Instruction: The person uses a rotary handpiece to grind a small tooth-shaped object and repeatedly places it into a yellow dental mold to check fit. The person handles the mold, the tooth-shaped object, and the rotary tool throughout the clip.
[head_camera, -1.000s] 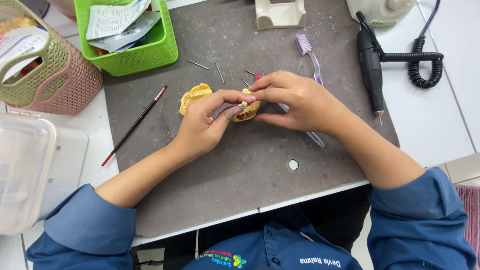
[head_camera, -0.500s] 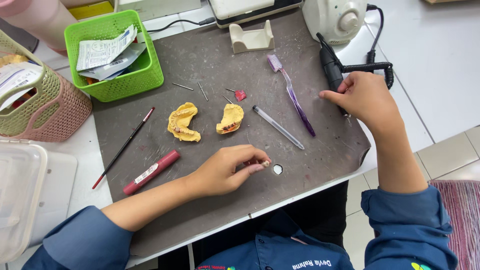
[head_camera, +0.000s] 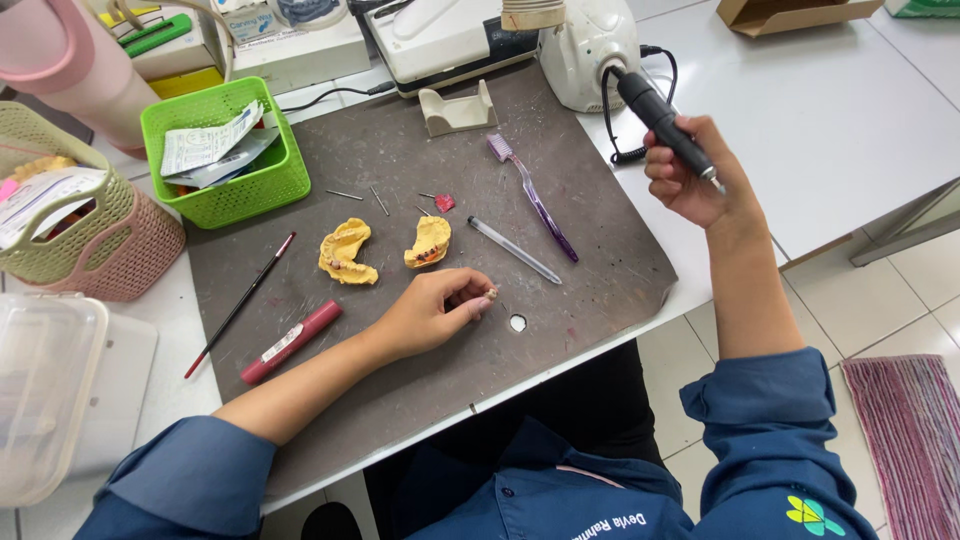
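Fingertips (head_camera: 478, 303) of the left hand (head_camera: 432, 312) pinched a small tooth piece (head_camera: 491, 294) just above the grey mat (head_camera: 600, 270). The right hand (head_camera: 690, 180) was wrapped around the black drill handpiece (head_camera: 660, 120), raised off the bench. A loose pinch risked dropping the piece through the mat's hole (head_camera: 517, 323).

View: my head camera | Angle: steeply down, from above | Range: close, arm's length over the grey scuffed work mat (head_camera: 400, 190)
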